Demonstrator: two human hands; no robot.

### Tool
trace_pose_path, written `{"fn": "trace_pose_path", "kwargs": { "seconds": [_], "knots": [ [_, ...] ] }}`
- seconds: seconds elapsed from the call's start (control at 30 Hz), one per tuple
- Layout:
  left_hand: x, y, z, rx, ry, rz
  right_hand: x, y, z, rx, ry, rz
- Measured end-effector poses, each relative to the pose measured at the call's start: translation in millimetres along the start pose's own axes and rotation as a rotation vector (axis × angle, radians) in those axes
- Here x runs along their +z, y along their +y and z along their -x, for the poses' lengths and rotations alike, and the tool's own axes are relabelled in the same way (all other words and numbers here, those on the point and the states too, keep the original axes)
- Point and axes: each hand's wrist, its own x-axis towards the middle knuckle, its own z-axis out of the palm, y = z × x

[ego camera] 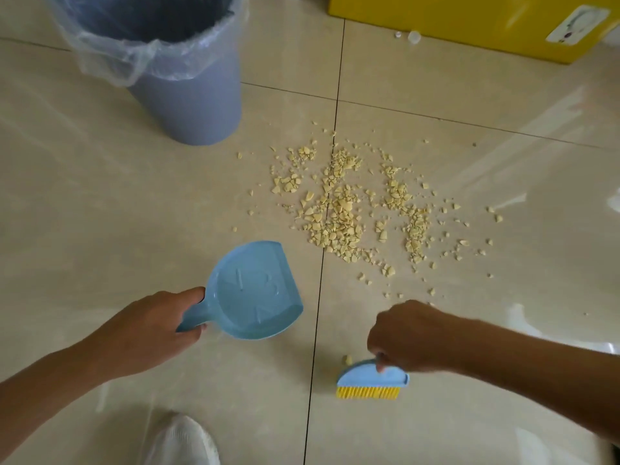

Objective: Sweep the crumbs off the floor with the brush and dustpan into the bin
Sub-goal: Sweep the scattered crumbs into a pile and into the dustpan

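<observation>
Pale yellow crumbs [349, 209] lie scattered over the beige tiled floor, in the middle of the view. My left hand [157, 333] grips the handle of a light blue dustpan [255, 290], whose open edge faces right, toward the crumbs. My right hand [409, 337] holds a small blue brush [372, 379] with yellow bristles pointing down, below the crumb patch. One crumb sits just left of the brush. A grey bin [188, 82] with a clear plastic liner stands at the upper left.
A yellow box [469, 18] stands at the top right with a small white cap [414, 36] in front of it. A white shoe [181, 441] shows at the bottom edge. Dark grout lines cross the tiles.
</observation>
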Motion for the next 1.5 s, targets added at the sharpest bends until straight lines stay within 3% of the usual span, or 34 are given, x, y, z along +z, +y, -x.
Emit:
{"fn": "trace_pose_path", "kwargs": {
  "seconds": [0.13, 0.3, 0.43, 0.67, 0.87, 1.0, 1.17, 1.5],
  "knots": [
    [5, 3, 2, 0.011, -0.009, 0.062, 0, 20, -18, 0.097, 0.069, 0.031],
    [8, 8, 6, -0.034, -0.024, 0.068, -51, 78, -34, 0.276, 0.266, 0.061],
    [9, 6, 11, -0.070, -0.009, 0.144, -81, 104, -36, 0.352, 0.325, 0.093],
    [6, -17, 28, -0.135, 0.039, 0.156, -100, 59, -12, 0.300, 0.384, 0.154],
    [1, -31, 37, -0.154, 0.105, 0.247, -90, -5, -74, 0.174, 0.364, -0.440],
    [-3, -32, 35, -0.161, 0.161, 0.306, -104, -17, -128, 0.186, 0.471, -0.602],
    [-6, -37, 24, -0.203, 0.184, 0.346, -135, -25, -178, 0.234, 0.563, -0.607],
    [-21, -54, -7, -0.150, 0.136, 0.398, -136, 104, -126, 0.607, 0.539, -0.622]
  ]
}}
